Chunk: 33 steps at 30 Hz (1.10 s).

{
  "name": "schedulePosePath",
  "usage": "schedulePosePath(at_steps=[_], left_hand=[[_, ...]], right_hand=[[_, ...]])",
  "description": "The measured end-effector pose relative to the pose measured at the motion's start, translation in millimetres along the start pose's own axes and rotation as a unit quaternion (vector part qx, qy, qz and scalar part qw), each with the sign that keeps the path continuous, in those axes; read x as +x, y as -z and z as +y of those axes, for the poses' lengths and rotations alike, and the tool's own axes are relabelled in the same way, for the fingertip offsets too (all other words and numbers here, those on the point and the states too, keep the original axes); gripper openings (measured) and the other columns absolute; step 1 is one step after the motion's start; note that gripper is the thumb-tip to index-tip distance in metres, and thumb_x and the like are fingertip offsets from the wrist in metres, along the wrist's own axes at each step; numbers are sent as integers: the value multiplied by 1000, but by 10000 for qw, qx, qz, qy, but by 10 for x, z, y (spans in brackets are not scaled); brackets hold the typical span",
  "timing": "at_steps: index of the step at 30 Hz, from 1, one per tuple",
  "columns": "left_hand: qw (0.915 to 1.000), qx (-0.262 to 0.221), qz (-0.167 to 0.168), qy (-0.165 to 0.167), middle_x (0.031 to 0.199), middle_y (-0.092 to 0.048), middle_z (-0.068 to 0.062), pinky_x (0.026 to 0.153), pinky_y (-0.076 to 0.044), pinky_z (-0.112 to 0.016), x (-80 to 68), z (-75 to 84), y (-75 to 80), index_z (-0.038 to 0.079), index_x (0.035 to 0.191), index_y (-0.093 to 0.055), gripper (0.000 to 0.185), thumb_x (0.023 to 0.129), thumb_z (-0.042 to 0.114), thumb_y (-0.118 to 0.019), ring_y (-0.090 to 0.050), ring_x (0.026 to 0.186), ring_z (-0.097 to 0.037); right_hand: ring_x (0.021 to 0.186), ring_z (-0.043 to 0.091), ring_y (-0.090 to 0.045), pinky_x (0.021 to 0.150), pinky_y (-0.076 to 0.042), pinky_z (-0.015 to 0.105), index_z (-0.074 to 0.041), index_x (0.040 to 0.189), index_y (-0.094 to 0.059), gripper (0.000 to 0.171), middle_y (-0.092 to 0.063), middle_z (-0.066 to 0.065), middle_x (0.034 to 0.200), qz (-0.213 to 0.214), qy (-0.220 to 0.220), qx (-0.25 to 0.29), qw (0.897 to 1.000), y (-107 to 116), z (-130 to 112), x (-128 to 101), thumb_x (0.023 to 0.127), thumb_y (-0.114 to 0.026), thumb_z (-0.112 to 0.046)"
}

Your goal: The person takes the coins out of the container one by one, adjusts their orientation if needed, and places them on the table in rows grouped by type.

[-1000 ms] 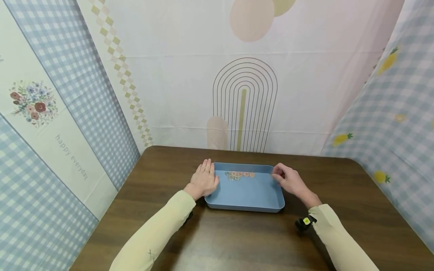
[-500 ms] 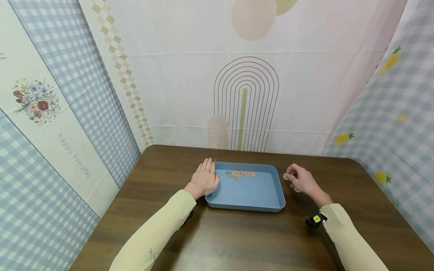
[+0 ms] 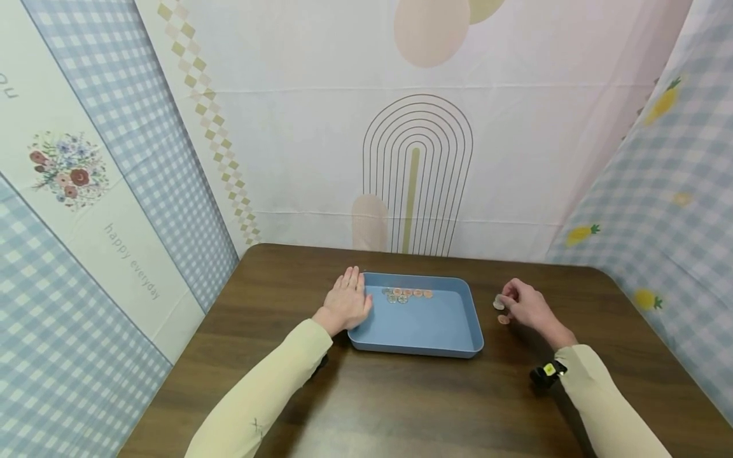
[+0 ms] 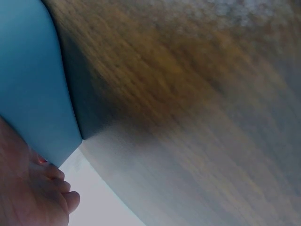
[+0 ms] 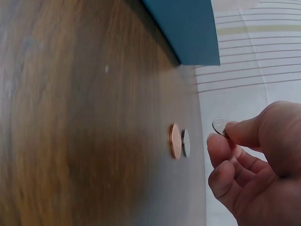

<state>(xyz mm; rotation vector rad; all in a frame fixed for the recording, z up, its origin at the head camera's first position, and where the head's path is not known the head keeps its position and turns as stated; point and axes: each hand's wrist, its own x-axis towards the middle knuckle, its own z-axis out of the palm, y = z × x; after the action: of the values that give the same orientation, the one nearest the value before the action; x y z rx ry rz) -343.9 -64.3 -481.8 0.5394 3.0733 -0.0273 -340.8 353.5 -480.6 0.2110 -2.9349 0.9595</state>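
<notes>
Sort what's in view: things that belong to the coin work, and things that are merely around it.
Likely part of the work:
blue tray, left hand at its left edge
coins inside the tray
silver coin pinched by the right hand
copper coin and second silver coin beside the tray

Apparently merely around:
wooden table
patterned cloths
black wrist device

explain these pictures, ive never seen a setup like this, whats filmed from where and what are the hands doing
No machine here: these are a person's two bare hands. The wide picture is filmed from the head, the other two from the left and right wrists. On the brown table stands a blue tray with coins inside. The left hand rests along its left edge. The right hand pinches a silver-coloured coin; a copper-coloured coin and another silver-coloured one lie beside the tray.
</notes>
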Motion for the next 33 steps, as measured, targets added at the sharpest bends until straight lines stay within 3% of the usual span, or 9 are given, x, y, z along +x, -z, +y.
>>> schedulePosePath(at_steps=[13,20,27,33], left_hand=[[10000,25,-4,23,164,-14,-20,125,-16,-42,4,-8,-28,-3,154,-21,66,104,40,-23,-13,153,-32],[10000,-19,-52,39,164,-13,-19,125,-15,-42,29,5,-35,-3,155,-20,66,104,40,-24,-12,153,-32],[10000,62,-31,32,164,-13,-20,125,-16,-42,32,0,-44,-3,155,-20,66,104,40,-23,-12,153,-32],[9999,90,-42,36,164,-12,-20,125,-16,-42,29,6,-28,-3,155,-19,66,105,40,-22,-12,153,-32]], right_hand=[[56,13,-60,51,-49,30,-1,92,-54,14,-60,8,76,-43,-85,-363,9993,96,254,41,93,-60,-14],[53,14,-60,45,-49,32,0,90,-56,18,-60,6,70,-395,-295,-302,9983,123,375,63,94,-61,-17],[56,15,-58,48,-49,33,-1,87,-57,23,-59,4,65,-761,-551,-431,9947,146,445,115,93,-62,-22],[56,16,-55,48,-49,33,-2,86,-57,22,-56,3,63,-787,-631,-438,9939,120,476,139,94,-62,-22]])
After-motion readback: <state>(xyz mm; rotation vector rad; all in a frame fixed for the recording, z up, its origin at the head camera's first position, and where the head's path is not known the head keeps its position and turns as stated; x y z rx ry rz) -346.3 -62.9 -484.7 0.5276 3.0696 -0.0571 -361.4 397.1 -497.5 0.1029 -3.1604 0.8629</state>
